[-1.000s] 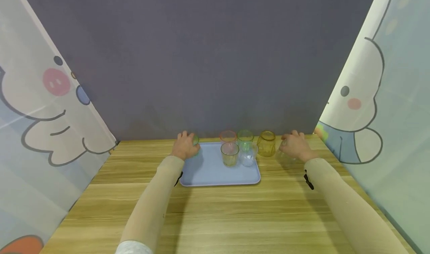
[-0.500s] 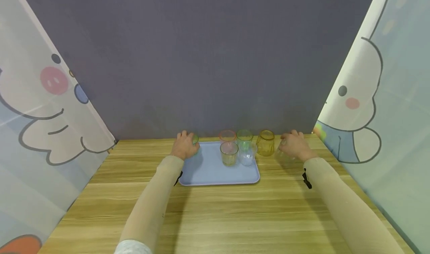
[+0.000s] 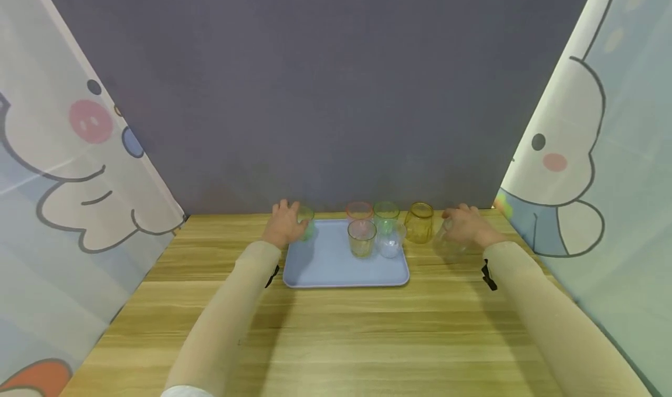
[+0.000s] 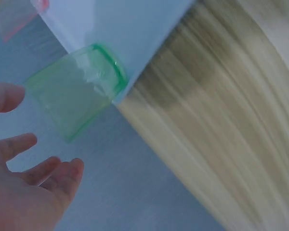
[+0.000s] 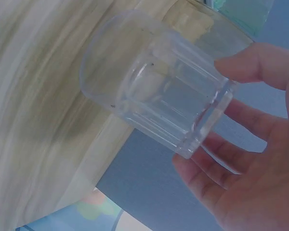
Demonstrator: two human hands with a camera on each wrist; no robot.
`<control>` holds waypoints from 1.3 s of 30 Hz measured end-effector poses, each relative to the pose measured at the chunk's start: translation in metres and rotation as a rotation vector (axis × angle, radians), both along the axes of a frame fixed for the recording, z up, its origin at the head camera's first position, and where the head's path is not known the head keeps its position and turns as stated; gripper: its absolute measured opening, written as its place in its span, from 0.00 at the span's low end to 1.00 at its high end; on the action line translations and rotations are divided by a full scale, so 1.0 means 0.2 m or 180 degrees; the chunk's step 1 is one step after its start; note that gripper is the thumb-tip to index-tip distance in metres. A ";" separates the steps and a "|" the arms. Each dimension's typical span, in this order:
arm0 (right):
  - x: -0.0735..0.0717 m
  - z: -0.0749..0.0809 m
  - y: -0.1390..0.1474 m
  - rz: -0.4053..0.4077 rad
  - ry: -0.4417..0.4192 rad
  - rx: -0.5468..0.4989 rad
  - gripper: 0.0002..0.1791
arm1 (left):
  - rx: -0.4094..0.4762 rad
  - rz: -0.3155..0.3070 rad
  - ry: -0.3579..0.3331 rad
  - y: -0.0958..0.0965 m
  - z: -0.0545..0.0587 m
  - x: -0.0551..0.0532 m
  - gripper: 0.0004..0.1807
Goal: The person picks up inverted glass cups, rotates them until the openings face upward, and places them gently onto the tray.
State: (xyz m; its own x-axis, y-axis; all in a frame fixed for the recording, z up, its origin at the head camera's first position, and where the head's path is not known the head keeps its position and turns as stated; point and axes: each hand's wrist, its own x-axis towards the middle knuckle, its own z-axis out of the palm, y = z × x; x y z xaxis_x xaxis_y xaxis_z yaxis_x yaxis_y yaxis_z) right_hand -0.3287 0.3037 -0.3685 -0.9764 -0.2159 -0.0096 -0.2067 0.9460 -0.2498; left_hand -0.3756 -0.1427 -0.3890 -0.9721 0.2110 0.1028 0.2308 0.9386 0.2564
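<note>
L hand [image 3: 284,225]: fingers & thumb spread apart, slightly bent, grasping nothing. It's right by the L green cup [image 4: 77,94], w/ a small gap showing btwn fingertips & cup in the L wrist view. That cup stands upright at the tray's rear L corner, base on the tray, mouth twd the hand.

R hand [image 3: 467,225]: clamped on the clear glass [image 5: 164,86], thumb on 1 side & fingers opp., tips at its thick base end. Glass is mouth-down, wide rim twd the bench [image 3: 341,338], off the R side of the tray; can't tell if the rim meets the wood.

Blue tray [image 3: 325,271] lies flat on the bench, btwn the 2 hands. Its R half has 4 cups close tog.: pink cup [image 3: 359,208] & rear green cup [image 3: 386,209] at back, yellowish cup [image 3: 361,242] & clear cup [image 3: 389,244] in front. Amber cup [image 3: 418,225] is on the bench just R of the tray, btwn it & the clear glass.

Both forearms in beige sleeves, w/ a dark strap bit nr each wrist. Gray backdrop [image 3: 336,94] behind; printed cartoon curtains, 1 per side.
</note>
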 end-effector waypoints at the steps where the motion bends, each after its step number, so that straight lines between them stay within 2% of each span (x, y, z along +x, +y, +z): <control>1: 0.00 0.01 0.00 0.0003 -0.0030 0.0001 0.34 | 0.0007 -0.0009 0.0020 -0.01 0.01 0.01 0.34; 14: -0.02 0.07 0.01 0.0132 -0.0279 0.0101 0.30 | 0.0090 -0.0163 0.0153 -0.09 0.07 0.12 0.32; 22: 0.02 0.10 -0.01 0.0113 -0.0362 -0.0019 0.30 | 0.0149 -0.0234 0.0050 -0.10 0.10 0.17 0.34; 26: 0.04 0.11 0.00 0.0089 -0.0417 -0.0192 0.31 | 0.0198 -0.0308 0.0067 -0.10 0.08 0.18 0.34; 31: 0.08 0.11 0.00 0.0089 -0.0502 -0.0429 0.32 | 0.0337 -0.0420 0.0202 -0.11 0.04 0.20 0.33; 35: 0.10 0.11 0.00 0.0088 -0.0477 -0.0587 0.32 | 0.0538 -0.0420 0.0281 -0.12 0.02 0.22 0.30; 39: 0.12 0.10 0.00 0.0032 -0.0401 -0.0725 0.31 | 0.0740 -0.0370 0.0272 -0.11 -0.01 0.24 0.29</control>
State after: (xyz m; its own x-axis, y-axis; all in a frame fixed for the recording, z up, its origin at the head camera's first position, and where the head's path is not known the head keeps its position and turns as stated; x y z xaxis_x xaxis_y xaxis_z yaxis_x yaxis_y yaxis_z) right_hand -0.3038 0.3036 -0.3486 -0.9684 -0.2360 -0.0809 -0.1695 0.8604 -0.4806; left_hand -0.3276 -0.1654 -0.3905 -0.9283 0.2819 0.2423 0.3638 0.8227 0.4368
